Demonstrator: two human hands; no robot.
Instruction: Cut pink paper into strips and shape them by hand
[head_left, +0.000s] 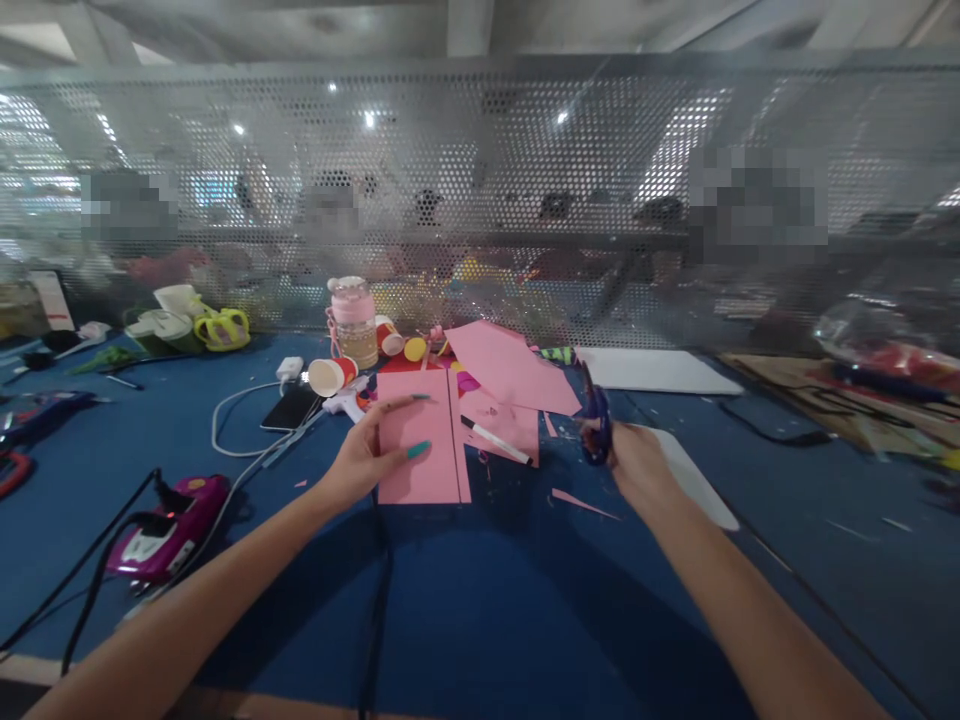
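Observation:
My left hand (364, 450) holds a pink sheet of paper (416, 485) by its left side, with thumb and index finger across the front and the other fingers out of sight. A dark line runs down the sheet near its right edge. In my right hand (637, 462) is a pair of scissors (596, 425) with dark blue handles, blades pointing up, apart from the paper. Between the hands, a black-and-white marker (499, 442) lies on another pink piece (517, 425). A larger pink sheet (514, 365) sits behind, and a thin pink strip (583, 503) lies near the scissors.
Behind the sheets stand a pink-lidded bottle (354, 322) and paper cups (332, 376). A phone (292, 408) with cables and a purple power strip (171, 528) lie left. White boards (660, 370) and cardboard (847, 410) are right. A perforated metal screen (480, 200) borders the blue table.

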